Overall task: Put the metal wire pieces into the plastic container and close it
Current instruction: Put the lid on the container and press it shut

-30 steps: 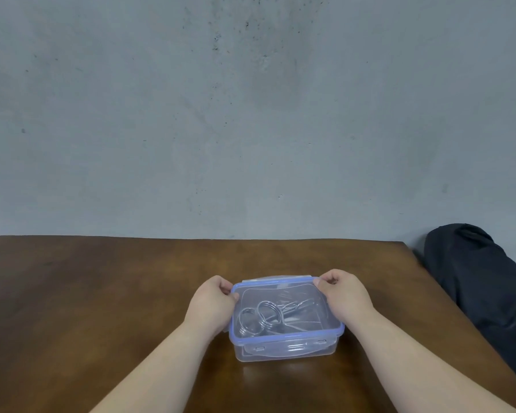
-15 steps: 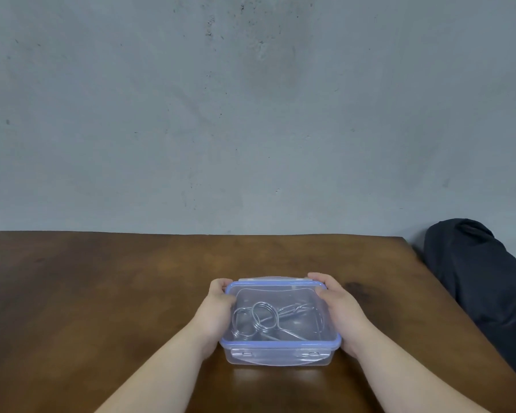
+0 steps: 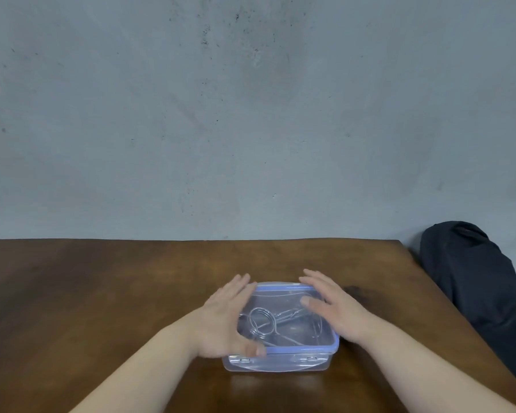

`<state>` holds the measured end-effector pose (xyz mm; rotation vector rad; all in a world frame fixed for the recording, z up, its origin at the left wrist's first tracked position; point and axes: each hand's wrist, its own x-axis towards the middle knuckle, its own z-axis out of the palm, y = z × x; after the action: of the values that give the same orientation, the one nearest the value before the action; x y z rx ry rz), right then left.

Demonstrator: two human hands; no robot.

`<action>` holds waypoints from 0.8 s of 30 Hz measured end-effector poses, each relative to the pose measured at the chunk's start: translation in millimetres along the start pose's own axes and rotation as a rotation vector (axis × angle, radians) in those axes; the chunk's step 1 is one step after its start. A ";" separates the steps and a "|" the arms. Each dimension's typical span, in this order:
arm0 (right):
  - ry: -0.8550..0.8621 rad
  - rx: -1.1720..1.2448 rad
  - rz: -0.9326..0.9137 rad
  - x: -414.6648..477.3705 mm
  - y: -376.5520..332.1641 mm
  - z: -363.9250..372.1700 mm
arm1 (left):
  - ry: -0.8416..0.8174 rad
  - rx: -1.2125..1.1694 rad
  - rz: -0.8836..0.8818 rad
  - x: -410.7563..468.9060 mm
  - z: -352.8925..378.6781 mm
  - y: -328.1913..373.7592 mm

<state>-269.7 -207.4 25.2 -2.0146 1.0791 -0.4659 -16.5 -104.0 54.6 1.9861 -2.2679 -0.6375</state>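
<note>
A clear plastic container with a blue-rimmed transparent lid on top sits on the brown table near me. Metal wire pieces, with round loops, lie inside and show through the lid. My left hand hovers at the container's left side with fingers spread and the thumb near the front left corner. My right hand is spread flat over the lid's right side. Both hands look blurred, and neither grips anything.
The wooden table stretches far to the left and ends at a grey wall. A dark bag or garment sits off the table's right edge.
Both hands have let go of the container's sides and opened, fingers now spread over the lid. The container sits a little nearer to me and squarer than a second ago.
</note>
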 end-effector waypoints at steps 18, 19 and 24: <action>-0.269 -0.696 -0.024 -24.1 -48.9 14.9 | 0.102 0.171 -0.012 -4.8 13.8 18.3; -0.233 -0.660 -0.030 -27.0 -46.7 16.4 | 0.110 0.169 -0.009 -5.7 14.6 17.5; -0.147 -0.571 -0.091 -34.9 -37.3 20.3 | 0.147 0.141 0.015 -8.2 18.1 16.2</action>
<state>-257.1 -156.9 43.2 -2.5550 1.1162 -0.0454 -36.0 -89.9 45.5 2.0000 -2.2941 -0.3263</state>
